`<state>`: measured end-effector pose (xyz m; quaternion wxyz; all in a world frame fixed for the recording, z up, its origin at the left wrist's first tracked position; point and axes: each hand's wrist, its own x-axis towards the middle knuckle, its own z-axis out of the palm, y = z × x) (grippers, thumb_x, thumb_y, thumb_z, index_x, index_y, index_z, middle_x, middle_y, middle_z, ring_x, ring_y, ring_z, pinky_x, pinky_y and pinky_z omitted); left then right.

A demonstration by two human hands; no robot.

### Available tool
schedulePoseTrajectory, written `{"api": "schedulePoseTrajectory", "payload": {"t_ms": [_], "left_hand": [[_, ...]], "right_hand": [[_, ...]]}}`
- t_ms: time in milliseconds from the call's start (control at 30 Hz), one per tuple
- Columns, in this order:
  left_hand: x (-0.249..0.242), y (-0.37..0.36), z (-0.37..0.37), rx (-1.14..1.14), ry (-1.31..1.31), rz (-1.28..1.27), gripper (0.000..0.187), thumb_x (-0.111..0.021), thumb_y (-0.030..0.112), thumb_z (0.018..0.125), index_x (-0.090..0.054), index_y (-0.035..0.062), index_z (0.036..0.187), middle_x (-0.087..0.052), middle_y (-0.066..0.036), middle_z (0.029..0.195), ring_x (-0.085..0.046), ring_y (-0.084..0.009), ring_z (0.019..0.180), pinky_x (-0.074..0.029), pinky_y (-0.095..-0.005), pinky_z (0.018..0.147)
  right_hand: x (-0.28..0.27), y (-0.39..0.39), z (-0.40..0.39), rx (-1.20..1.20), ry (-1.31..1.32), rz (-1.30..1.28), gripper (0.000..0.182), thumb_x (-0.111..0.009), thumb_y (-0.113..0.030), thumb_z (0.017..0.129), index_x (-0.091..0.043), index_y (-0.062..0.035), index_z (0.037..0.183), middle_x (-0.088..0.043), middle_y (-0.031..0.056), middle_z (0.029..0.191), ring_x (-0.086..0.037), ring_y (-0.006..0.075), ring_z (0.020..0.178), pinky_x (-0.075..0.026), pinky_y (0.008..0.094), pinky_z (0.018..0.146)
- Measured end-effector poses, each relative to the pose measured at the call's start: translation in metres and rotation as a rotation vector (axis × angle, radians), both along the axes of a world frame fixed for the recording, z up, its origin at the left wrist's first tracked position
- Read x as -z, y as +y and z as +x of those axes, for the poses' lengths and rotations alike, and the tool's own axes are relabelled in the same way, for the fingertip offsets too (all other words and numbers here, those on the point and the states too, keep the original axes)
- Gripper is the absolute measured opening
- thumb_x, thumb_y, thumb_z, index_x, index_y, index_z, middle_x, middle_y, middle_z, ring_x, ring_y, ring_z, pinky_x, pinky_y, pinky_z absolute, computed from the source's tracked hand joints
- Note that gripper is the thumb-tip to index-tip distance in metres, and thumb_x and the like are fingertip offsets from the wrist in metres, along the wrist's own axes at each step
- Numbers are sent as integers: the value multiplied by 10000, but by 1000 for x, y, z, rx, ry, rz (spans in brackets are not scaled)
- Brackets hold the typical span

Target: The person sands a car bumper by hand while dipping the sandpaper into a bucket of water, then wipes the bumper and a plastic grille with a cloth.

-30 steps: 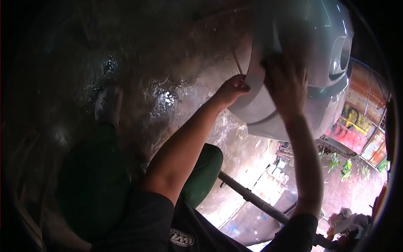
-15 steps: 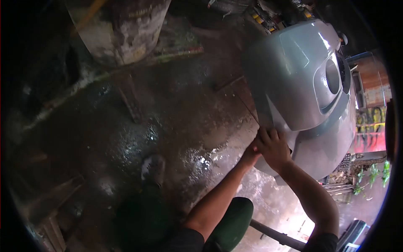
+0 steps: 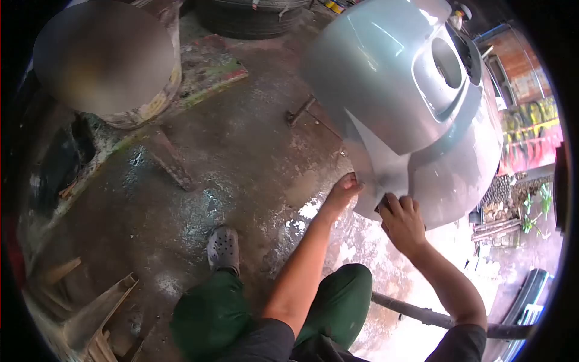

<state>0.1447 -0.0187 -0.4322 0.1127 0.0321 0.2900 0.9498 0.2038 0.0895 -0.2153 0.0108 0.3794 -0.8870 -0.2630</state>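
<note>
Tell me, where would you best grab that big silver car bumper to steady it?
Probably along the lower edge of the silver bumper, coming from below. The thin rim there gives fingers something to curl around, while the faces above are broad and smooth. The left hand already pinches that edge; the right hand presses beside it.

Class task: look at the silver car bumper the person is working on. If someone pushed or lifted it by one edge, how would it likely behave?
The silver bumper looks like a thin moulded shell, so probably light for its size and somewhat flexible. Its glossy paint may be slippery. The left hand and right hand touch its lower edge; pushed there, it might swing or tip.
</note>
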Motion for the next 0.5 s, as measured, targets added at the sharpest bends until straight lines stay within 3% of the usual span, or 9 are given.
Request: {"api": "schedulePoseTrajectory", "payload": {"t_ms": [67,133,267,333,400,500], "left_hand": [[-9,-16,-7,-24,-16,-210,292,-723,137,906,-642,42,1170,-695,-52,1099,-627,-125,1021,-480,-279,895],[-5,-36,-25,8,137,-402,186,-731,87,877,-699,28,1051,-726,-32,980,-659,-111,899,-512,-271,807],[-34,-100,-56,-138,116,-546,96,-705,83,893,-703,43,980,-722,-20,923,-646,-98,865,-510,-273,807],[-43,-130,-71,-428,141,-645,137,-680,178,941,-695,47,977,-715,-16,912,-649,-112,876,-501,-280,829],[-62,-151,-82,-603,64,-533,289,-609,324,1000,-672,48,1056,-699,-40,981,-643,-140,960,-481,-301,878],[-86,-144,-77,-830,-132,-471,362,-545,382,1029,-638,44,1115,-679,-48,1044,-638,-145,990,-467,-325,880]], "right_hand": [[11,21,31,170,22,-125,327,-712,-185,739,-671,-153,1062,-563,56,1215,-539,290,1042,-463,435,844],[25,32,62,296,-15,-284,333,-726,-181,739,-671,-154,1066,-565,52,1215,-534,302,1053,-460,435,872],[48,22,107,470,-132,-636,390,-751,-169,716,-668,-151,1096,-598,94,1175,-548,346,1014,-482,452,874],[65,14,119,504,-187,-795,426,-771,-187,699,-667,-143,1110,-602,111,1175,-553,353,1018,-486,455,888],[73,6,124,555,-300,-920,462,-790,-208,721,-657,-119,1154,-582,152,1232,-550,373,1090,-480,459,953],[75,-1,123,699,-538,-1161,486,-799,-222,757,-643,-101,1201,-532,180,1320,-525,360,1203,-465,410,992]]}}
